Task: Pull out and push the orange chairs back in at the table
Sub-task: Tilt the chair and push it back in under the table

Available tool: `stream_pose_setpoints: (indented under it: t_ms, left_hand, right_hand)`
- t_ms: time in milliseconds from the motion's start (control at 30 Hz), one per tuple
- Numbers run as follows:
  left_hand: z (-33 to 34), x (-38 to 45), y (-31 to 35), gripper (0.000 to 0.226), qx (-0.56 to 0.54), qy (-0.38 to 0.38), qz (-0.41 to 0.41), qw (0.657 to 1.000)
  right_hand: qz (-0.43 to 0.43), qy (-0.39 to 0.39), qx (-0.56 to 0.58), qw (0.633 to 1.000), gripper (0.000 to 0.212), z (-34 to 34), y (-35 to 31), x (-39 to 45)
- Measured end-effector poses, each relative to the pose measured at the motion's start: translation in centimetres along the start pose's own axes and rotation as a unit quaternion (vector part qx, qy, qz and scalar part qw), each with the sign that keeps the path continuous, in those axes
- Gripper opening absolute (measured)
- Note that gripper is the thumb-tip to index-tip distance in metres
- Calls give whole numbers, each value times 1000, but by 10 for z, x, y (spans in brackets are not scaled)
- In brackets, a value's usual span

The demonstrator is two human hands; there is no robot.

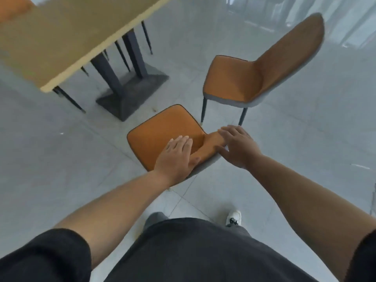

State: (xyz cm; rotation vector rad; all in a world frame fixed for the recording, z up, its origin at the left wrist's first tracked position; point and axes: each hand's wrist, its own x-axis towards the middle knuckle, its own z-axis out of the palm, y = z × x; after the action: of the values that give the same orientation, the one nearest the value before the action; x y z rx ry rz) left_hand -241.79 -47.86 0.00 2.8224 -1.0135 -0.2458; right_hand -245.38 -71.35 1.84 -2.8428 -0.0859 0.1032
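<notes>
At the bottom of the frame are the person's dark shirt, dark sleeves and bare forearms, with a white shoe (234,217) on the pale tiled floor (61,159) at lower right.

Just above, at centre, both hands rest on the backrest top of the near chair (162,135). The left hand (176,157) lies over the left end of the rail, fingers fairly straight over the front, thumb along the top edge. The right hand (237,145) covers the right end, fingers spread and draped forward, thumb toward the back. Neither grip looks tightly curled; I judge them as flat, pressing holds rather than clamps, though the fingertips are partly hidden.

The seat runs away from the hands toward the upper left, straight at the surface (50,41), so the chair's long axis already points at its slot. It stands well clear of the edge, beside the dark pedestal base (130,94). A push along that line looks like the coming move; both hands sit about equally near.

The seat is smooth orange upholstery with dark piping, a grey shell behind and thin dark legs. The far chair (244,82), at upper right, matches it and stands pulled out and angled. The surface is tan wood with a lighter edge, and more thin chair legs show beneath it.
</notes>
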Motion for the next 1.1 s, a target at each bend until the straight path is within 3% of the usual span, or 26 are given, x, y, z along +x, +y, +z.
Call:
stream_pose_setpoints:
  t_ms: [133,267,733,1100]
  left_hand:
    - [13,-31,40,77,-27,-4,-139,990]
    - [22,-47,60,69,-39,-18,-226,973]
    - [31,-31,64,70,-36,36,-317,947]
    - [31,65,93,71,-51,65,-420,904]
  right_hand:
    - [-128,-79,-24,988,67,-1,16,8]
    - [-203,-114,-49,971,67,3,26,8]
    - [-261,-99,-39,960,62,12,50,43]
    - [-347,-139,-35,927,62,-15,116,139]
